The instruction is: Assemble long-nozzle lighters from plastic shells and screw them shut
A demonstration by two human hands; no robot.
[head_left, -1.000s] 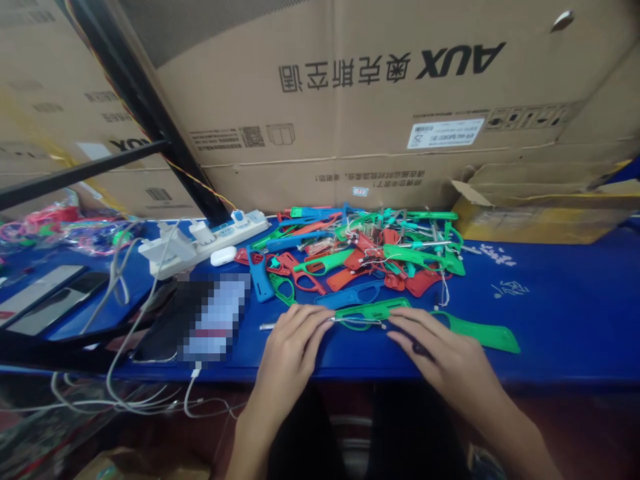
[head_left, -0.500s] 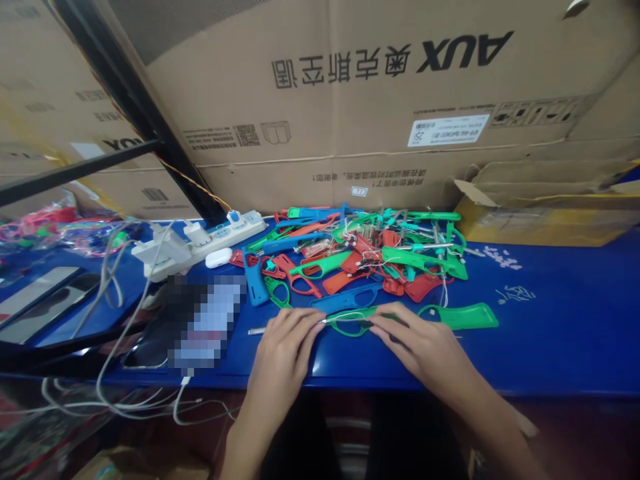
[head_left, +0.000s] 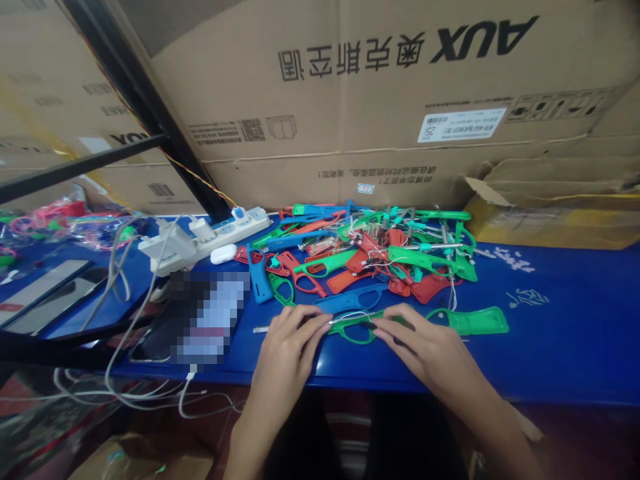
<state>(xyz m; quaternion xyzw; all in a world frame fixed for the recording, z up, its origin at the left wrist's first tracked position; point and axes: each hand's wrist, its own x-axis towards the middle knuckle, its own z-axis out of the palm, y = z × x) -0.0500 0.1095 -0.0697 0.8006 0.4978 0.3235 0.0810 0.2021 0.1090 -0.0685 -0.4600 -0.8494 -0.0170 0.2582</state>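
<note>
Our left hand [head_left: 290,340] has its fingers drawn together, thumb on top, pinching a thin metal rod [head_left: 262,329] whose free end pokes out to the left. Our right hand [head_left: 425,341] lies fingers together and flat over the middle of a green plastic piece [head_left: 475,321]. We cannot tell whether the thumb grips underneath.

The piece lies flat near the front edge of the blue table [head_left: 575,333], its loop between our two hands and its broad handle sticking out to the right. We judge it light, stiff and smooth, likely to slide on the tabletop. The wide handle or the loop looks like the surest hold.

Just behind it is a heap of red, blue and green pieces [head_left: 370,257] tangled with wire. To the left lie a phone [head_left: 205,313], a white earbud case [head_left: 223,253] and a power strip [head_left: 210,233]. Cardboard boxes [head_left: 375,120] stand at the back.
</note>
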